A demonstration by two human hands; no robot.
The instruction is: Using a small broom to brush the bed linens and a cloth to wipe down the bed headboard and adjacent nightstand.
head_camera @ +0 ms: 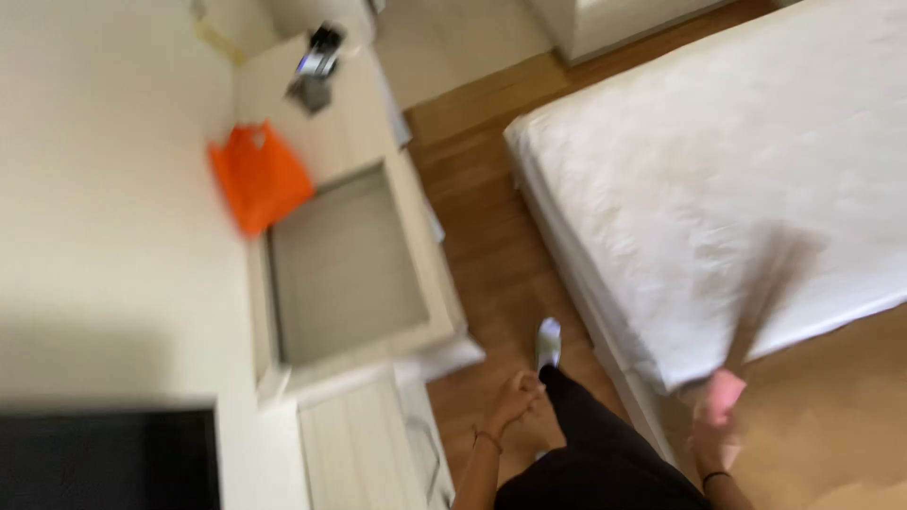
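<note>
The right hand (720,416) is curled round the pink handle of a duster (770,283), whose long axis slants up over the bed's (680,161) near corner. The left hand (515,397) hangs loosely curled, holding nothing.

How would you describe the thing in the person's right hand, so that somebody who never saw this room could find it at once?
Start from the big white mattress on the wooden floor and go to its near corner. There the right hand grips a pink handle, from which a blurred brown brush of bristles fans up over the mattress. Nothing else nearby is pink; the left hand seems empty.
</note>
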